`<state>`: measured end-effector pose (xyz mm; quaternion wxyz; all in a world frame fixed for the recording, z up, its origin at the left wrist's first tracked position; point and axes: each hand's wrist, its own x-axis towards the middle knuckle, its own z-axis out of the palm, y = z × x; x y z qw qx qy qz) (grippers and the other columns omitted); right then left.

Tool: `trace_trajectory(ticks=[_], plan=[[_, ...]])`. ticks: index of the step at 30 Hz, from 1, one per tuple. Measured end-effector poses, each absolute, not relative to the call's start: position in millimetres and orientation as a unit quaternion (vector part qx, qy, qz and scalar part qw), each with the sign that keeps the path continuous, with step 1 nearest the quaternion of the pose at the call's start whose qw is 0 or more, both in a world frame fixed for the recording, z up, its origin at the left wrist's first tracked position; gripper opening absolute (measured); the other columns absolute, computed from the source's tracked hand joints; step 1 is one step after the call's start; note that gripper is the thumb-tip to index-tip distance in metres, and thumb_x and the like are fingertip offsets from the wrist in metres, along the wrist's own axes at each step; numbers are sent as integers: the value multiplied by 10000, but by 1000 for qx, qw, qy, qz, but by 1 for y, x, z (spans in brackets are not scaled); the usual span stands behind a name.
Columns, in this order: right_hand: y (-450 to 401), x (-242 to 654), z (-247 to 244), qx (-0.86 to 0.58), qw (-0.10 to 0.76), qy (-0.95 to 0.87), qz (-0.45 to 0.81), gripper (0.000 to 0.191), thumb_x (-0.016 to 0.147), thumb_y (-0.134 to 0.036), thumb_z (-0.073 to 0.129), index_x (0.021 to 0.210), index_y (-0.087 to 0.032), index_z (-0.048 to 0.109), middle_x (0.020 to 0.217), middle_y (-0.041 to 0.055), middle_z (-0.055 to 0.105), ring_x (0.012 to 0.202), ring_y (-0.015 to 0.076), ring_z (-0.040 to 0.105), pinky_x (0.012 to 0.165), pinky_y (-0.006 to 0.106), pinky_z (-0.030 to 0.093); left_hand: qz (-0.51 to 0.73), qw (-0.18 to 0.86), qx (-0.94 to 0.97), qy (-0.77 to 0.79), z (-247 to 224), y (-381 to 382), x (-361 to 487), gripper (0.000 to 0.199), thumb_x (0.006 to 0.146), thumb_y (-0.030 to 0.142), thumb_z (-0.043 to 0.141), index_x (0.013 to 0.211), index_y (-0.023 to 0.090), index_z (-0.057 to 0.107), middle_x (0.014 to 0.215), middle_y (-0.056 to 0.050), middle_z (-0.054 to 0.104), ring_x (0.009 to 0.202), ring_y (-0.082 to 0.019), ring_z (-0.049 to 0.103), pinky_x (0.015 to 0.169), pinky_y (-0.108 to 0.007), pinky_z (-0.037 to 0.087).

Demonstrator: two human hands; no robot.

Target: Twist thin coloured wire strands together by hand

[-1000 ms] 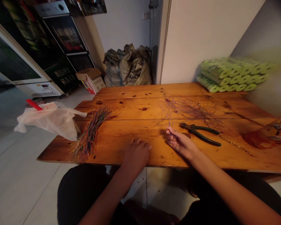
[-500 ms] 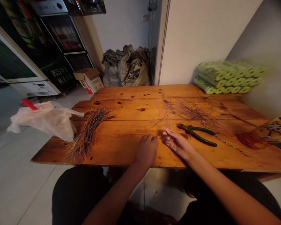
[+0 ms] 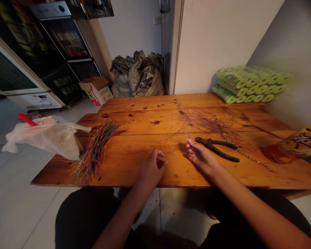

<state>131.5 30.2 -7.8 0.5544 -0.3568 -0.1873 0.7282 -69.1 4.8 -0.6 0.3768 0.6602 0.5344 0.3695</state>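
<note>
Near the front edge of the wooden table (image 3: 134,148), my left hand (image 3: 154,166) is curled with thumb and fingers near each other; whether anything thin is between them cannot be made out. My right hand (image 3: 200,155) pinches a thin purplish wire (image 3: 188,132) that points up from the fingertips. Just right of that hand lie dark-handled pliers (image 3: 220,148), jaws to the left. Behind them spreads a loose tangle of thin wires (image 3: 204,121). A thick bundle of coloured wires (image 3: 97,148) lies at the table's left.
A white plastic bag (image 3: 52,136) with a red strip is at the left edge. Green-wrapped rolls (image 3: 248,86) are stacked at the back right, and an orange package (image 3: 295,145) lies at the right. A twisted strand (image 3: 256,160) lies beyond the pliers.
My left hand has moved left, away from my right hand, and its fingers have opened somewhat into a curl. My right hand has shifted slightly right; the wire in it shows more clearly.
</note>
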Motion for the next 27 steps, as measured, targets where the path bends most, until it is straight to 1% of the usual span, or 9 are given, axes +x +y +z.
trace_trajectory(ticks=[2,4,7,11,13,15,18,21,27], plan=[[29,130,-9,-369,566,-190,712,132,674,-206,732,786,-167,674,620,-44,596,469,15,475,390,91,385,419,388,636,520,1,-5,-70,144,709,198,588,751,211,451,642,37,554,599,-121,570,585,-238,451],[27,127,-9,-396,577,-196,687,138,669,-220,737,785,-173,681,649,-43,615,484,14,490,419,88,407,483,373,612,504,1,-12,-69,153,725,216,587,713,206,434,663,34,537,618,-110,554,618,-236,450],[21,119,-9,-437,572,-210,662,144,686,-257,726,808,-188,692,722,-26,659,524,25,531,534,111,472,566,355,563,486,-3,-16,-65,171,743,229,587,690,202,426,698,22,532,666,-110,538,663,-239,441],[11,102,-6,-434,538,-239,682,162,700,-301,713,826,-200,699,803,9,696,684,79,619,703,181,497,590,363,532,486,-8,-15,-59,181,754,242,586,676,200,427,690,19,517,676,-117,527,671,-243,424],[5,93,-5,-425,513,-259,699,165,706,-321,707,821,-203,700,844,25,702,800,114,634,755,211,484,588,369,524,494,-11,-15,-56,183,757,248,582,678,200,424,672,26,493,651,-115,516,643,-240,418],[-1,86,-6,-410,486,-295,714,178,723,-339,692,833,-199,702,887,39,700,869,136,626,783,231,469,588,375,517,497,-13,-15,-53,195,747,248,594,695,204,411,676,32,475,648,-114,516,630,-239,421],[-6,79,-9,-378,457,-343,729,216,743,-349,672,878,-185,708,918,54,693,875,142,616,795,241,454,580,401,505,497,-16,-15,-49,231,738,250,605,719,210,378,695,34,477,677,-120,545,642,-246,436],[-6,80,-12,-370,448,-348,736,239,740,-345,673,907,-180,712,893,53,692,840,136,613,764,226,454,567,422,501,499,-17,-14,-48,254,738,264,608,731,213,358,702,32,493,692,-128,569,639,-252,443],[-2,85,-14,-386,427,-355,736,173,722,-321,688,831,-191,722,818,29,686,720,98,591,635,180,438,540,432,527,493,-13,-13,-53,257,721,250,624,718,207,371,703,34,511,698,-127,583,643,-246,447]])
